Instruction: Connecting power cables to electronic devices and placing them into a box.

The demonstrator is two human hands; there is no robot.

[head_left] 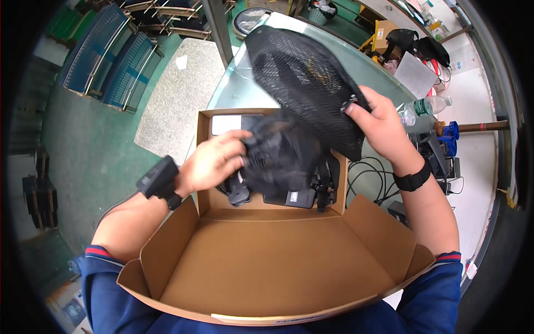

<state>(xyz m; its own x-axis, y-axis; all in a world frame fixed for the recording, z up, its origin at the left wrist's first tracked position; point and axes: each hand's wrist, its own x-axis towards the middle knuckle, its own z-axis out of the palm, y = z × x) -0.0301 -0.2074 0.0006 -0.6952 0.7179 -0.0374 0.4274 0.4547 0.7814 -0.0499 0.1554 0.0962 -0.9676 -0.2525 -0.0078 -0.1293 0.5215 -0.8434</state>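
Note:
My right hand (385, 125) pinches the edge of a black mesh drawstring bag (300, 67), near its cord stopper. The bag hangs slantwise over the far side of an open cardboard box (267, 259). Inside the box, my left hand (216, 162) has its fingers curled against a bundle of black straps and fabric (281, 153), blurred by motion. Its thumb is hidden. Below the bundle lie a black flat device (289, 199) with a small label and a dark grey clip-like part (239, 195). A white flat item (226, 123) rests in the box's far left corner.
The box stands on a glass-topped table (231, 83), its lid folded toward me. Black cables (370, 178) coil right of it. Plastic bottles (431, 106) and blue-and-black gear (445, 142) stand farther right. Blue crates (114, 64) are on the left floor.

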